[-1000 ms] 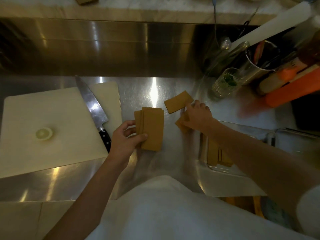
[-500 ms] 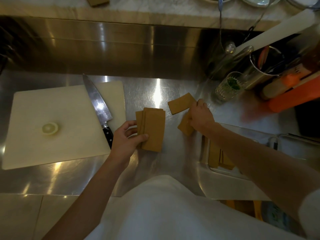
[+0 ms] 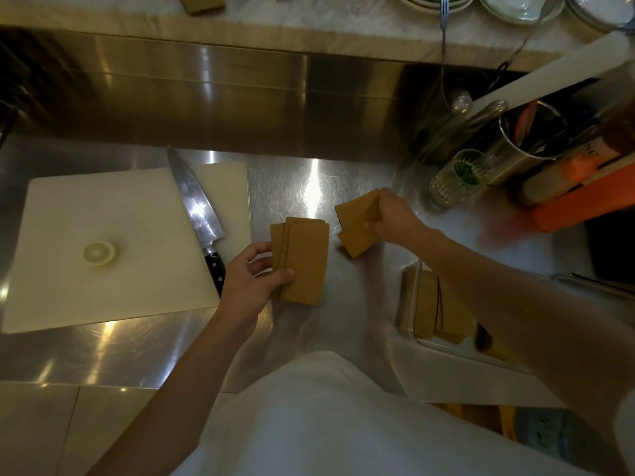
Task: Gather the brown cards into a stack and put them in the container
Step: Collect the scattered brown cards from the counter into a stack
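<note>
Two bare hands work over a steel counter (image 3: 309, 187), each closed on brown cards. The left hand (image 3: 252, 280) pinches a loose stack of cards (image 3: 302, 259) by its lower left corner, thumb on top; the stack is fanned slightly, so several left edges show. The right hand (image 3: 391, 219) grips two more cards (image 3: 357, 223), held crossed at an angle, just to the right of the stack and apart from it (whether their lower corner touches the counter cannot be told). To the right and nearer the person sits a steel container (image 3: 409, 300) with other brown cards (image 3: 429, 310) lying inside, partly hidden by the right forearm. Left of the stack lies a white cutting board (image 3: 103, 207) with a knife (image 3: 196, 207) and a lemon slice (image 3: 99, 252) on it.
</note>
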